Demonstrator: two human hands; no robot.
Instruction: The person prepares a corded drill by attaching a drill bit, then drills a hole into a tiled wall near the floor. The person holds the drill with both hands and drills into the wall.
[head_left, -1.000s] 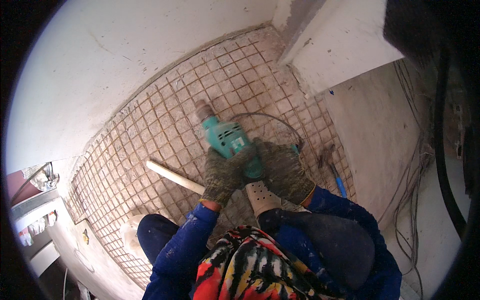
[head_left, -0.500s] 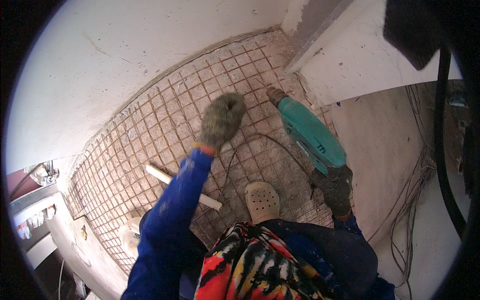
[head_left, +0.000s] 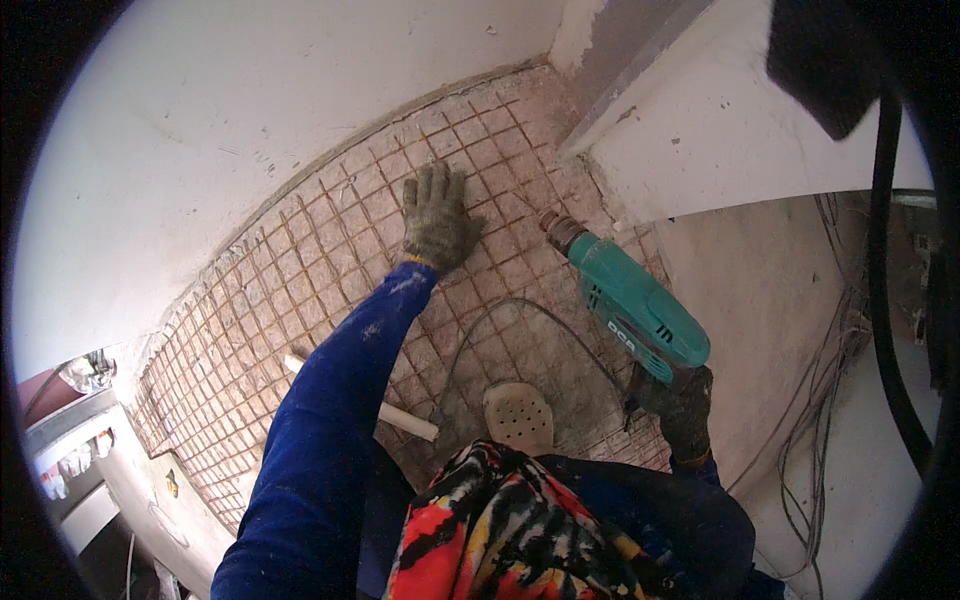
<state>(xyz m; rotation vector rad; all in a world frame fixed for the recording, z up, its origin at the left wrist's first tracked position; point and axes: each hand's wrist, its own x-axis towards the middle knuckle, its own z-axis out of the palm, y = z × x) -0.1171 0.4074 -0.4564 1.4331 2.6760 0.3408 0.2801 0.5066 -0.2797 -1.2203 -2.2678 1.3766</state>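
Note:
My left hand point(head_left: 438, 222), in a dusty grey-green knit glove, has its fingers stretched out over the rusty wire mesh point(head_left: 330, 250). The palm faces down; whether it presses on the bars I cannot tell. My right hand point(head_left: 686, 412), in a dark glove, is closed round the handle of a teal electric drill point(head_left: 645, 305). The drill's chuck points to the upper left, and a thin bit or rod seems to reach from it toward the mesh. A dark power cord point(head_left: 520, 300) loops over the bars between my hands.
A pale stick or pipe point(head_left: 408, 420) lies on the mesh, partly hidden under my left arm. My beige clog point(head_left: 519, 417) stands on the mesh. White walls border the mesh above and at the upper right. Loose cables point(head_left: 815, 420) hang at the right.
My left hand has gone from closed to spread fingers and shifted slightly left. The drill has rolled to show more of its side, and its chuck sits a little lower.

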